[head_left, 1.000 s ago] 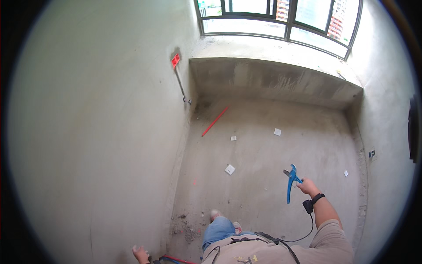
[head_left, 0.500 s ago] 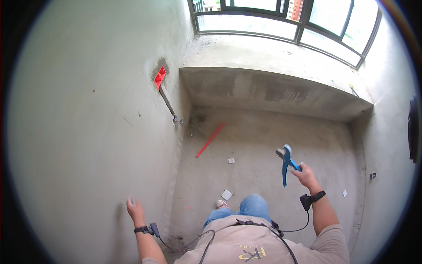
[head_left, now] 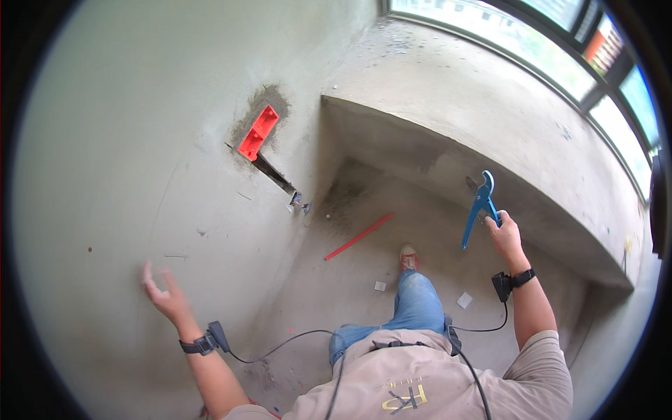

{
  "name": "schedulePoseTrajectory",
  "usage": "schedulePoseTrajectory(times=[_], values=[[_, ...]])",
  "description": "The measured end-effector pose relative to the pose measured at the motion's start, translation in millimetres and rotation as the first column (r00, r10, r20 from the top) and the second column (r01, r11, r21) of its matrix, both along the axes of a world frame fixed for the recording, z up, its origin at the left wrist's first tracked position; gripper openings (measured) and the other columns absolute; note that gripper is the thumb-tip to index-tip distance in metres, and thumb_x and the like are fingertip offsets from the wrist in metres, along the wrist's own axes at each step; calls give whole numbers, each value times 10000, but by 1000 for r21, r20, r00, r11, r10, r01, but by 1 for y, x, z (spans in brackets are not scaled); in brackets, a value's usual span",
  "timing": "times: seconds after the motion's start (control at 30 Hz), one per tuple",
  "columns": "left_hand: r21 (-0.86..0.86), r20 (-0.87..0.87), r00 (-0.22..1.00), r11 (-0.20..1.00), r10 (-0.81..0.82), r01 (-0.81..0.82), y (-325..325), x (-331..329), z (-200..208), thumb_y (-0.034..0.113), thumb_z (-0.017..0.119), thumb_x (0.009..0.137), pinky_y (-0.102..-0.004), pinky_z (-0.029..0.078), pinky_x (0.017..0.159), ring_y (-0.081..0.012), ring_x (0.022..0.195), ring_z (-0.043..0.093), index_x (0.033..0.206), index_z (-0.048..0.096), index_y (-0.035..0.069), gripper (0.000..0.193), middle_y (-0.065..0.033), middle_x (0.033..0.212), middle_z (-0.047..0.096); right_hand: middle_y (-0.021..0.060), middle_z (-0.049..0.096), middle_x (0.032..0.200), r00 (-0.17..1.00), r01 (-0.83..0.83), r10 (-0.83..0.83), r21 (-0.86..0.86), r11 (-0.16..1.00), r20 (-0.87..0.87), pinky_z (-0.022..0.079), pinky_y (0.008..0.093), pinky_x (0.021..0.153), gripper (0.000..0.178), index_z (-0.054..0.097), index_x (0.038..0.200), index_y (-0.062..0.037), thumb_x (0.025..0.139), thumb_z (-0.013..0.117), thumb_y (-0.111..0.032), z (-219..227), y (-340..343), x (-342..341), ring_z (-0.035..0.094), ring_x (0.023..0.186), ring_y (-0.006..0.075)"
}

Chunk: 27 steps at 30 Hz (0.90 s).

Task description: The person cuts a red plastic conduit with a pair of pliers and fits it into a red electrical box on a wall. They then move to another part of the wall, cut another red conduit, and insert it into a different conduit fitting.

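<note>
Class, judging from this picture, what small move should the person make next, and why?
Probably reach the left hand down toward the red pipe: that hand looks empty, the pipe lies on the floor ahead, and the right hand holds the blue cutter.

Lettering (head_left: 404, 399) (partly yellow) on shirt (head_left: 343, 385)

Cutter (head_left: 480, 201) in right hand (head_left: 507, 234) looks like glossy metal; wall (head_left: 119, 182) by left hand (head_left: 168, 299) is matt, box (head_left: 258, 133) beyond it's plasticky.

Left hand (head_left: 166, 295) higher; shoe (head_left: 409, 259) nearer red pipe (head_left: 359, 237)
</note>
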State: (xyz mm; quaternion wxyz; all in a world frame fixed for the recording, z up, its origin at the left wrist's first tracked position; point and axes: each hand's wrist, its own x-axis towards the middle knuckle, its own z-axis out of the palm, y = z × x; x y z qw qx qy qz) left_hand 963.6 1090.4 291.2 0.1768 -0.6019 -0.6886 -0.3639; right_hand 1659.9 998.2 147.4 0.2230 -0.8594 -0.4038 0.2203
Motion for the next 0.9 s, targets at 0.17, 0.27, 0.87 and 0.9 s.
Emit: schedulePoseTrajectory(times=[0.17, 0.27, 0.87, 0.9], values=[[-276, -156, 988, 961, -21, -23, 19, 68, -16, 106, 604, 923, -449, 380, 1041, -363, 1179, 533, 1289, 548, -24, 392, -197, 1265, 595, 201, 675, 799, 947, -319, 321, -170, 933, -13, 513, 484, 731, 333, 616, 989, -58, 859, 677, -358, -56, 130, -6, 668, 809, 399], [-348, -179, 984, 936, -9, -55, 30, 83, -25, 100, 615, 919, -436, 393, 1034, -353, 1170, 544, 1279, 557, -22, 385, -194, 1261, 599, 190, 684, 835, 888, -459, 452, -253, 852, -91, 520, 479, 747, 321, 601, 1021, -74, 860, 676, -341, -86, 181, -42, 672, 827, 384], [-849, 480, 862, 332, 160, 411, 51, 235, -617, 293, 628, 879, -458, 526, 870, -409, 1002, 641, 1140, 661, 72, 343, -213, 1097, 680, 198, 676, 804, 751, -553, 656, -473, 686, 73, 512, 519, 672, 375, 658, 961, -83, 868, 648, -446, -364, 207, -30, 653, 783, 414], [-863, 450, 878, 332, 162, 381, 49, 247, -663, 280, 629, 868, -467, 517, 890, -409, 1025, 632, 1150, 658, 73, 351, -205, 1135, 668, 192, 661, 758, 704, -598, 704, -456, 659, 92, 507, 510, 623, 337, 652, 900, -81, 849, 675, -413, -384, 200, -10, 646, 734, 415]])
